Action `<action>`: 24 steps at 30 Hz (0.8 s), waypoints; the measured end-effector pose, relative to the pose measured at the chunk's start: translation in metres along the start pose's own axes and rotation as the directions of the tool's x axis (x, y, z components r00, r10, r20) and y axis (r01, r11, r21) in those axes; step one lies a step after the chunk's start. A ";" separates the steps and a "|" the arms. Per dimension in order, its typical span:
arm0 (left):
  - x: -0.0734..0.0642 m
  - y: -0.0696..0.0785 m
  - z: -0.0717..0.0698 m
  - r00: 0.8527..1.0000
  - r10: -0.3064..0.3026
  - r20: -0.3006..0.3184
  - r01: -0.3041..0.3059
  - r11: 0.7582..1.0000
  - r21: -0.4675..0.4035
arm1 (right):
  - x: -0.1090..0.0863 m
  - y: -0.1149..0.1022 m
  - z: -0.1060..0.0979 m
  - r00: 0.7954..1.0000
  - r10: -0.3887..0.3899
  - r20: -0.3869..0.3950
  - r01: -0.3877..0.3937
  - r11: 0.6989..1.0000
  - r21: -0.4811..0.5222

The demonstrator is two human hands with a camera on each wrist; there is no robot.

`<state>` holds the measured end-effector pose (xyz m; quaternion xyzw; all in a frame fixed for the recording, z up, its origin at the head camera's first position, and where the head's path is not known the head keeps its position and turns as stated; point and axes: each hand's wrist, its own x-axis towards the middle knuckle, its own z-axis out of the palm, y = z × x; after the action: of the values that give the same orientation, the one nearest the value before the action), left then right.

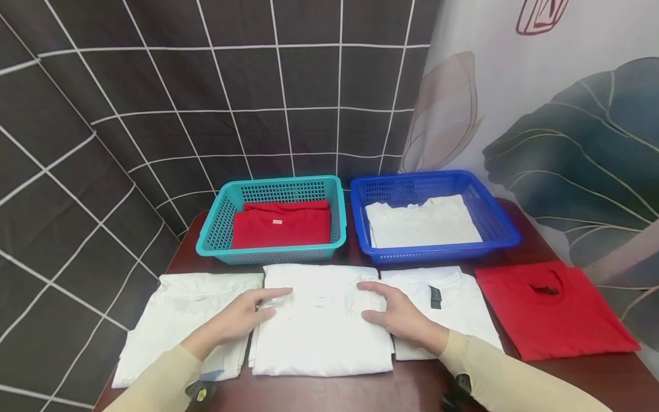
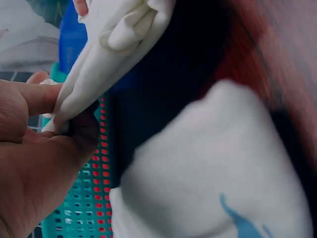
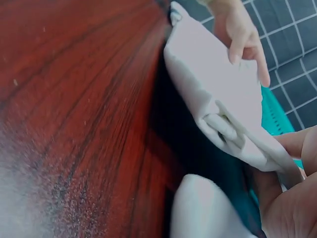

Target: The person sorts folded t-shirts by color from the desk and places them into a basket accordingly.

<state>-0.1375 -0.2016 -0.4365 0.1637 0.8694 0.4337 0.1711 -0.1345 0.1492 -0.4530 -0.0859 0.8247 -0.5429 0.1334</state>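
Observation:
A folded white T-shirt [image 1: 321,337] lies in the middle of the row, a small label at its neckline. My left hand [image 1: 244,315] is at its left side and my right hand [image 1: 399,312] at its right. In the left wrist view the left hand [image 2: 44,153] pinches the edge of the white T-shirt [image 2: 94,74], thumb below and fingers above. The right wrist view has the right hand [image 3: 292,193] pinching the opposite edge of the folded T-shirt [image 3: 213,74], its layers showing at the side. There the shirt is raised off the table.
Folded white shirts lie left [image 1: 190,309] and right [image 1: 453,294] of it, a red shirt [image 1: 556,315] farther right. Behind stand a teal basket [image 1: 206,237] holding red clothing [image 1: 280,229] and a blue basket [image 1: 504,229] holding white clothing [image 1: 422,223]. The table [image 1: 329,395] is dark red wood.

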 end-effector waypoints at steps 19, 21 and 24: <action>-0.005 0.059 0.011 0.969 0.127 -0.211 -0.169 0.967 -0.192 | -0.036 -0.039 -0.062 0.994 -0.108 -0.015 0.109 0.989 0.099; -0.002 0.066 0.014 0.964 0.136 -0.230 -0.185 0.962 -0.203 | -0.036 -0.041 -0.068 0.991 -0.123 -0.043 0.126 0.989 0.078; 0.006 0.073 0.019 0.960 0.156 -0.234 -0.210 0.951 -0.225 | -0.034 -0.040 -0.076 0.985 -0.152 -0.081 0.156 0.987 0.043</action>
<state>-0.1243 -0.1442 -0.3885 0.1738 0.8026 0.5680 0.0548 -0.1265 0.2092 -0.3833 -0.1249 0.8064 -0.5749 0.0609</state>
